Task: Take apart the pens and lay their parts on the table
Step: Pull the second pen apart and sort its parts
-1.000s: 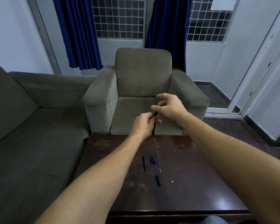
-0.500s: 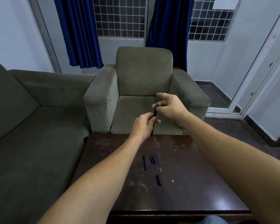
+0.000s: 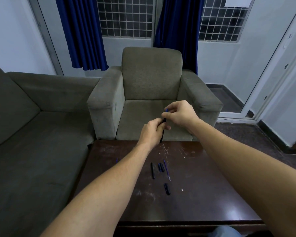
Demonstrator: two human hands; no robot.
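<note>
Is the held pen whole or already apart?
Cannot tell: the right hand hides where the blue end meets the barrel in the left hand.

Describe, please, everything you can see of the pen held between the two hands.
The pen is a slim, dark stick, plastic by its look, held nearly upright over the far edge of the table, touching nothing but the hands. The left hand grips its barrel, whose lower end pokes out below the fist. The right hand pinches its upper end, where a small blue tip shows above that grip. Whether that tip is a cap or the refill cannot be told.
</note>
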